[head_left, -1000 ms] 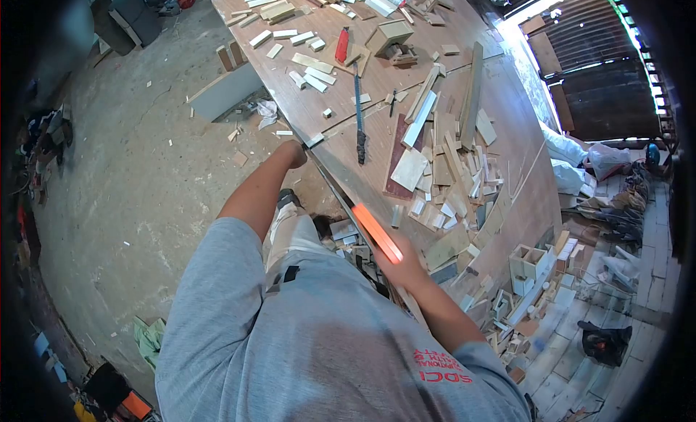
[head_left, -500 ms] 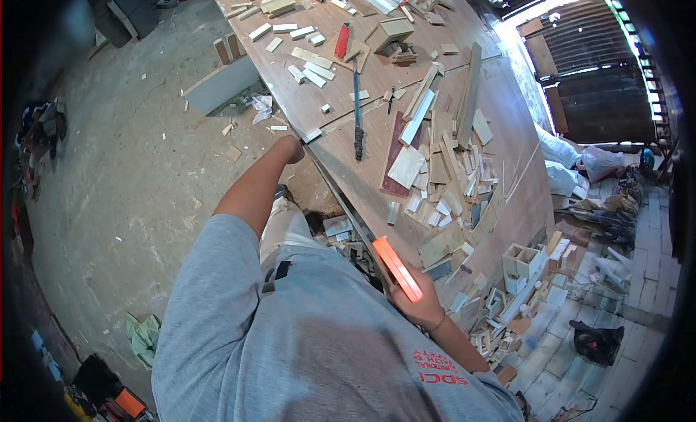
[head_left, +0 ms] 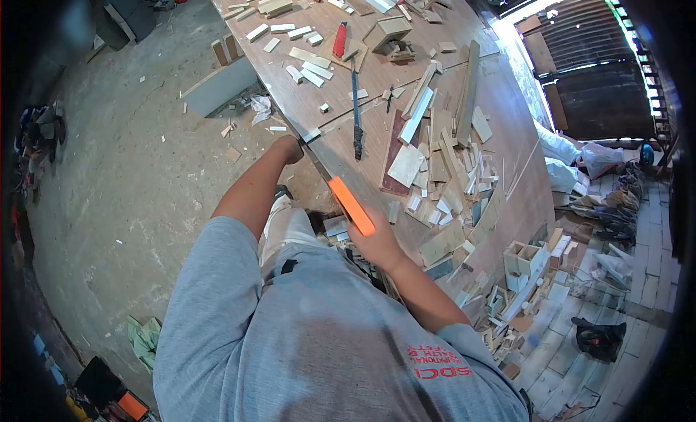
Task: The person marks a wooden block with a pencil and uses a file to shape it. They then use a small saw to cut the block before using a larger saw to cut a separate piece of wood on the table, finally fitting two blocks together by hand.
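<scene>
My right hand [head_left: 371, 237] is wrapped round the orange handle of a hand saw [head_left: 351, 206]. Its dark blade runs up and left along the table's edge to a small white wood piece [head_left: 311, 135] at that edge. My left hand [head_left: 291, 150] is beside this piece, below the edge; its fingers are hidden. On the wooden table [head_left: 333, 143] lie a blue bar with a dark wrapped end [head_left: 356, 117] and a red-handled tool [head_left: 339, 40].
Wood offcuts [head_left: 313, 68] and a dark red board [head_left: 395, 157] with more scraps lie on the table. A small wooden box [head_left: 386, 33] stands near the far end. A grey panel [head_left: 221, 88] leans at the left; wooden boxes [head_left: 522, 266] and scraps are at the right.
My right hand and the orange saw handle have moved up and left, toward my left hand. The left hand has stayed almost in place by the white piece.
</scene>
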Tool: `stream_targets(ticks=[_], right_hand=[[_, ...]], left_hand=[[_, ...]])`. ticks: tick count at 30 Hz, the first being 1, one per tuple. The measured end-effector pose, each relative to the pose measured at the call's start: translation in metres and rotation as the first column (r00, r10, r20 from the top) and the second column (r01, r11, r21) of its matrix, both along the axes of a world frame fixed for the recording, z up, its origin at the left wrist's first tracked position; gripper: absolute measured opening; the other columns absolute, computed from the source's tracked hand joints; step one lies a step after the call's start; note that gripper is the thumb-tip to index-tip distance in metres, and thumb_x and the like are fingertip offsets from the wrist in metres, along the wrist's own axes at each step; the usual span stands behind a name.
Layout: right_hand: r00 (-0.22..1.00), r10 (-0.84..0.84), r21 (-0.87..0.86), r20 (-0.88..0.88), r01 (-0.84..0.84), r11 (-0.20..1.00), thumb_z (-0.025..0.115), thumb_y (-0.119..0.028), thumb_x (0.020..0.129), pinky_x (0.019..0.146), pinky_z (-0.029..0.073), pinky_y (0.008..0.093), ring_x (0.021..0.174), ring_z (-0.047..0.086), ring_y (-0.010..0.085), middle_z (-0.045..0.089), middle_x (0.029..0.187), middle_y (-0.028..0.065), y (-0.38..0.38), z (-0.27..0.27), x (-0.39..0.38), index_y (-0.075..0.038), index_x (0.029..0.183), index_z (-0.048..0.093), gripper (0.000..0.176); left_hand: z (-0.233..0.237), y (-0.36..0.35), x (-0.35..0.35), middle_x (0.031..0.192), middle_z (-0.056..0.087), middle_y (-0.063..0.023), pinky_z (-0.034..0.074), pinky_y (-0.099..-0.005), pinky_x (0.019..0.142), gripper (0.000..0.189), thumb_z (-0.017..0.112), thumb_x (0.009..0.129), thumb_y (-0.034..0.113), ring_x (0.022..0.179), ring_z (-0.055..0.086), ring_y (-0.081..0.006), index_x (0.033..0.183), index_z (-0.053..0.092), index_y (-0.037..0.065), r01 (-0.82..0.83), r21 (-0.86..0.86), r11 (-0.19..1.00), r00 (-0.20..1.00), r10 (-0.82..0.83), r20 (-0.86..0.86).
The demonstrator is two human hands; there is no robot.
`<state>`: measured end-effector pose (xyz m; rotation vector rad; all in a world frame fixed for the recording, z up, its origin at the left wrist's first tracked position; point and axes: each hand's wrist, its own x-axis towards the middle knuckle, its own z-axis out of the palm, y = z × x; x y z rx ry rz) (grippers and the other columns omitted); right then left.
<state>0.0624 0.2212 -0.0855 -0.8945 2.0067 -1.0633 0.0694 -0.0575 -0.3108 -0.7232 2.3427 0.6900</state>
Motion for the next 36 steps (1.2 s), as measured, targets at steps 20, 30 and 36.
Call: stream_targets(ticks=[20, 30, 36], right_hand=[[0.999, -0.008, 0.199, 0.054, -0.002, 0.980, 0.058, -0.013, 0.079, 0.071, 0.047, 0.0368, 0.076, 0.060, 0.0282, 0.062, 0.082, 0.0183, -0.048, -0.079, -0.010, 0.000, 0.112, 0.059, 0.035], [0.958, 0.027, 0.021, 0.287, -0.034, 0.999, 0.063, -0.013, 0.075, 0.070, 0.046, 0.0295, 0.071, 0.059, 0.0172, 0.063, 0.081, 0.0091, 0.122, -0.012, -0.024, 0.000, 0.100, 0.061, 0.029], [0.978, -0.159, -0.178, 0.137, 0.182, 0.967, 0.062, -0.009, 0.073, 0.057, 0.045, 0.0293, 0.055, 0.056, 0.0173, 0.057, 0.065, 0.0056, 0.114, 0.007, -0.022, -0.001, 0.070, 0.056, 0.010]], left_hand=[[-0.110, 0.035, 0.025, 0.105, 0.066, -0.0188, 0.051, -0.0421, 0.083, 0.029, 0.057, 0.076, 0.021, 0.094, 0.065, -0.0337, 0.094, 0.071, 0.004, 0.277, 0.102, 0.955, 0.942, -0.291, 0.170], [0.004, 0.079, 0.122, 0.087, 0.067, -0.0244, 0.051, -0.0418, 0.074, 0.037, 0.070, 0.072, 0.030, 0.082, 0.066, -0.0370, 0.088, 0.067, -0.002, -0.539, 0.272, 0.797, 0.790, 0.591, -0.163], [0.088, 0.061, 0.091, 0.062, 0.060, -0.0098, 0.045, -0.0341, 0.057, 0.025, 0.073, 0.073, 0.023, 0.059, 0.057, -0.0202, 0.070, 0.059, 0.001, -0.479, 0.486, 0.731, 0.593, 0.677, -0.435]])
